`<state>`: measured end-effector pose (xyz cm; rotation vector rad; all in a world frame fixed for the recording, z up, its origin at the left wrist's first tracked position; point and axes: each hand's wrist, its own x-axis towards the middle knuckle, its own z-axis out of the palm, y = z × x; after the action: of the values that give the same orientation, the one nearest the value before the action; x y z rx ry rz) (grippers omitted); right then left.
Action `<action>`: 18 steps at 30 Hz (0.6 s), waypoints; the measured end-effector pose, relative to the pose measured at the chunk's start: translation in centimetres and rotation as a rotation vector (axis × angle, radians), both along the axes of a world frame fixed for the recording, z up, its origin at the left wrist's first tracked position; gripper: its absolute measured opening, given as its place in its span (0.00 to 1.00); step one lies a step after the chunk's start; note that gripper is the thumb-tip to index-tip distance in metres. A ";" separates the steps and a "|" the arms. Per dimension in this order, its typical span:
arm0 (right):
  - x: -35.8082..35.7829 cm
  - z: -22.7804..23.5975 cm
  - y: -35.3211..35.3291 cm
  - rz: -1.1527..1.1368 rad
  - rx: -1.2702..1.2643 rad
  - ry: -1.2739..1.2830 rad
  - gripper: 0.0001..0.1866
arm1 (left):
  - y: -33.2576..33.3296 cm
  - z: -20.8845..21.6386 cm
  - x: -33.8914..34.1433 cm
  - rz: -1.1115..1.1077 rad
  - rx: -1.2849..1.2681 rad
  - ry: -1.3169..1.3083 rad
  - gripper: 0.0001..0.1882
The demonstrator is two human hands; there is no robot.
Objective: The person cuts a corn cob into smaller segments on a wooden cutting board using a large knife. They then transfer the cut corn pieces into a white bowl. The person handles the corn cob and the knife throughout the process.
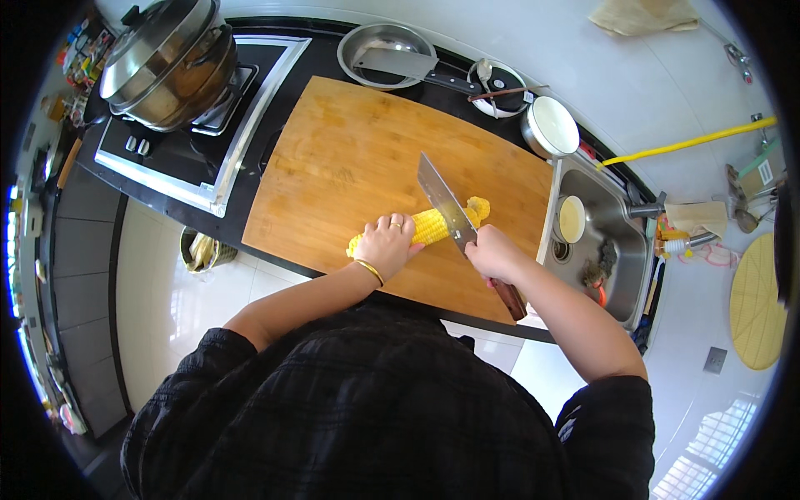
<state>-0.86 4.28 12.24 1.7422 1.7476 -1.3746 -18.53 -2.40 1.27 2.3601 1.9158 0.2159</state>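
A yellow corn cob lies slantwise on a large wooden cutting board. My left hand, with a ring and a gold bangle, is closed over the cob's left part and presses it to the board. In my right hand is a cleaver with a broad steel blade and a brown wooden handle. Its blade crosses the cob near the right end, leaving a short piece of corn showing beyond it. How deep the edge sits in the corn I cannot tell.
Behind the board stand a steel bowl with another cleaver across it, a small dish with a spoon and chopsticks, and a white bowl. A steel sink adjoins on the right. A steamer pot sits on the stove at left.
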 end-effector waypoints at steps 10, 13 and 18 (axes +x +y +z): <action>-0.6 -1.5 0.9 -0.005 0.059 -0.015 0.17 | 0.6 0.1 0.0 0.050 -0.033 -0.042 0.25; 0.0 -0.8 0.6 0.008 0.031 0.009 0.17 | 1.4 0.5 -0.2 0.088 -0.113 -0.080 0.24; 1.2 0.5 -0.7 0.025 -0.026 -0.041 0.17 | 1.4 1.2 -0.3 0.120 -0.231 -0.127 0.22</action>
<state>0.32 3.58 12.74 1.7164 1.7169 -1.3359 -18.83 -0.95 2.44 2.0389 1.9107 0.1414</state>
